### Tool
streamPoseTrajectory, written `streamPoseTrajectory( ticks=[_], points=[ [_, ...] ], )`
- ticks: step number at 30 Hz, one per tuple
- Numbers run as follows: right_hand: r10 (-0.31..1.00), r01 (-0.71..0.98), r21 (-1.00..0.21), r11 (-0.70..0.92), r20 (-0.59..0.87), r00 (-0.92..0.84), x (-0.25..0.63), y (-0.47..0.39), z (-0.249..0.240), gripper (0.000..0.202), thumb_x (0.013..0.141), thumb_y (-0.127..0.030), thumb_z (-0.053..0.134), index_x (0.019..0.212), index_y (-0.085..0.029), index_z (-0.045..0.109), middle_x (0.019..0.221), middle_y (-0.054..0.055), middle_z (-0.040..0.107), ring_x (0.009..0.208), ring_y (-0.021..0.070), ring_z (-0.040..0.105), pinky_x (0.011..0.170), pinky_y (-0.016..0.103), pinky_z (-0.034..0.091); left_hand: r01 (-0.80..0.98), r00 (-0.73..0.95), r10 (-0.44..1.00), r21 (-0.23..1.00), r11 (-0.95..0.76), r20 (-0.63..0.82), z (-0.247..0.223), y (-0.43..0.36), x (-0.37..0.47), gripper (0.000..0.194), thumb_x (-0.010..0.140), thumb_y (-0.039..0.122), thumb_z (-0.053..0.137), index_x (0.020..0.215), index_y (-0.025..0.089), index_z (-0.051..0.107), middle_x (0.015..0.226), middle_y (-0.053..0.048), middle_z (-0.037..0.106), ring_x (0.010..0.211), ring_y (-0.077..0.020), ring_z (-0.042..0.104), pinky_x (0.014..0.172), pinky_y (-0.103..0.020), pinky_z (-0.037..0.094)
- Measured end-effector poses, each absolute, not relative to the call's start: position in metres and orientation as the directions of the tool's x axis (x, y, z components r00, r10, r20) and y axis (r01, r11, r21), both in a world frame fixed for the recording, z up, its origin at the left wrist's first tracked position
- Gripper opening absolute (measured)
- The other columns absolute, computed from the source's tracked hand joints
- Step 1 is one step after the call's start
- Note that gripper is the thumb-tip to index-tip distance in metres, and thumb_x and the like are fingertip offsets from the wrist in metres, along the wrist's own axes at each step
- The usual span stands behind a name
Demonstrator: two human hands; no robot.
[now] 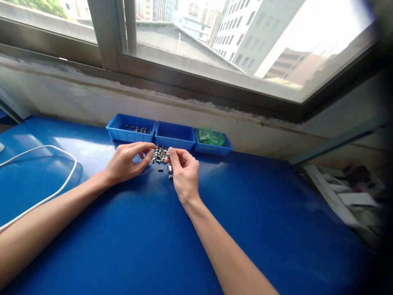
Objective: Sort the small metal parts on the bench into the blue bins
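A small pile of silver screws (159,154) lies on the blue tabletop between my hands. My left hand (130,162) is at the pile's left edge, thumb and index fingertips slightly apart, with nothing visible between them. On the other side, my right hand (186,170) pinches a small silver metal piece (167,155) between thumb and fingers; its exact shape is too small to make out. One loose screw (160,169) lies just in front of the pile. Beside my right thumb are a few shiny metal pieces (170,168), partly covered by that hand.
Three blue bins stand behind the pile: a left bin (130,134) with several screws, a middle bin (175,141), and a right bin (213,149) holding green packets (211,137). A white cable (75,159) curves across the left of the blue table (147,246). A window ledge rises behind.
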State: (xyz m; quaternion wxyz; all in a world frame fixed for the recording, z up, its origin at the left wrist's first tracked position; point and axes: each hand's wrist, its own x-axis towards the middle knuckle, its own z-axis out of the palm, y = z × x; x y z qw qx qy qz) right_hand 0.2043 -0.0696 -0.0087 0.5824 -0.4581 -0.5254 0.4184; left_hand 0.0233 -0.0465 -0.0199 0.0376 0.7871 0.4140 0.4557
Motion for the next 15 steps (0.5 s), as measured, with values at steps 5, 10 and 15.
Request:
streamPoseTrajectory(
  ticks=[5, 10, 15],
  points=[
    [0.986, -0.189, -0.970, 0.150, 0.132, 0.106, 0.2031, -0.0660, -0.0086, 0.027, 0.082, -0.042, 0.075, 0.093, -0.018, 0.072, 0.080, 0.003, 0.074, 0.075, 0.0156, 0.069, 0.072, 0.027, 0.056, 0.594, 0.355, 0.619, 0.342, -0.728, 0.700, -0.0257, -0.0456, 0.0223, 0.027, 0.093, 0.025, 0.060, 0.117, 0.020, 0.070, 0.103, -0.006, 0.078, 0.078, -0.0154, 0.072, 0.078, -0.025, 0.056],
    [0.984, -0.205, -0.963, 0.175, 0.165, 0.067, 0.2069, -0.0649, -0.0093, 0.021, 0.080, -0.035, 0.078, 0.092, -0.018, 0.073, 0.091, 0.004, 0.077, 0.083, 0.0157, 0.071, 0.081, 0.028, 0.057, 0.577, 0.365, 0.609, 0.343, -0.742, 0.704, -0.0258, -0.0450, 0.0226, 0.028, 0.094, 0.025, 0.060, 0.120, 0.019, 0.068, 0.103, -0.007, 0.077, 0.078, -0.0145, 0.071, 0.079, -0.025, 0.056],
    [0.971, -0.091, -0.967, 0.237, 0.232, 0.065, 0.2092, -0.0643, -0.0107, 0.023, 0.078, -0.036, 0.080, 0.090, -0.019, 0.071, 0.087, 0.002, 0.076, 0.081, 0.0161, 0.071, 0.076, 0.027, 0.056, 0.569, 0.396, 0.582, 0.308, -0.762, 0.710, -0.0248, -0.0463, 0.0227, 0.033, 0.093, 0.027, 0.064, 0.124, 0.019, 0.065, 0.099, -0.005, 0.077, 0.075, -0.0134, 0.070, 0.075, -0.024, 0.056]
  ],
)
